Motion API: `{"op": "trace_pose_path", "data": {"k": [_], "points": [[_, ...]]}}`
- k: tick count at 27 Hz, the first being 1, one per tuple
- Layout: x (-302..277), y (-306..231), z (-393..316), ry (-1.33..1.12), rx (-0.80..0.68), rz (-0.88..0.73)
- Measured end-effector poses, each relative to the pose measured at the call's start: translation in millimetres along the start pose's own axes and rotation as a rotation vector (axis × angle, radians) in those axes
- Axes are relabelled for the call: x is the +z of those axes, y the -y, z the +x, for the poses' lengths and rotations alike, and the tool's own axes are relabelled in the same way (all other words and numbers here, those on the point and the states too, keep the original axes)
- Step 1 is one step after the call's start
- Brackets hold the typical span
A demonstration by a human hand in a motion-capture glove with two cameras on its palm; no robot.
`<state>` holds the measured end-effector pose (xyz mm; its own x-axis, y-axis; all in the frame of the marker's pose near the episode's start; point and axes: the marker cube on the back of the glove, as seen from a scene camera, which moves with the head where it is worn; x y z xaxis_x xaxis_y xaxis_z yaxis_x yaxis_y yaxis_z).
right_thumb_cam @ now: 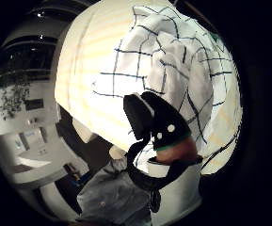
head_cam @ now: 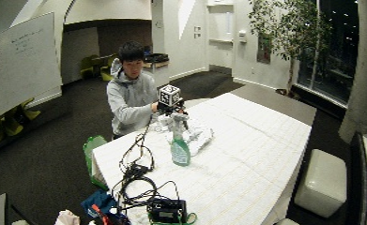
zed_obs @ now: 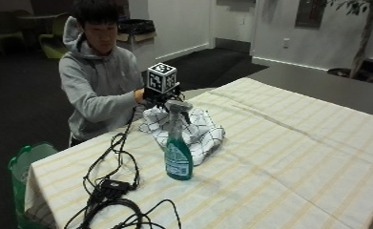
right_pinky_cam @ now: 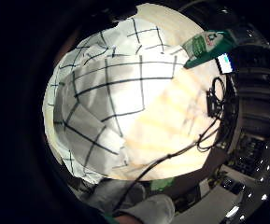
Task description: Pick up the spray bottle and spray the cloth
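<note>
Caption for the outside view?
Gloved right hand hovers over the checked cloth; spray bottle stands untouched in front.

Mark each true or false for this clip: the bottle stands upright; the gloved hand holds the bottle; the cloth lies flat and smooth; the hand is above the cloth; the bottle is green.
1. The bottle stands upright on the table. True.
2. The gloved hand holds the bottle. False: it holds nothing, and the bottle stands apart, untouched.
3. The cloth lies flat and smooth. False: it is crumpled in a heap.
4. The hand is above the cloth. True.
5. The bottle is green. True.
</note>
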<state>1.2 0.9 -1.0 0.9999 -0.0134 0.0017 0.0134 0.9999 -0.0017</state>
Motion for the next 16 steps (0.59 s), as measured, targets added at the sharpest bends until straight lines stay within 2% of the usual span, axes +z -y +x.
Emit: {"op": "trace_pose_path", "data": {"k": [7, 16], "points": [[-2, -8, 6, 0.006, -0.024, 0.018], [-7, -24, 30, 0.040, 0.014, 0.036]]}}
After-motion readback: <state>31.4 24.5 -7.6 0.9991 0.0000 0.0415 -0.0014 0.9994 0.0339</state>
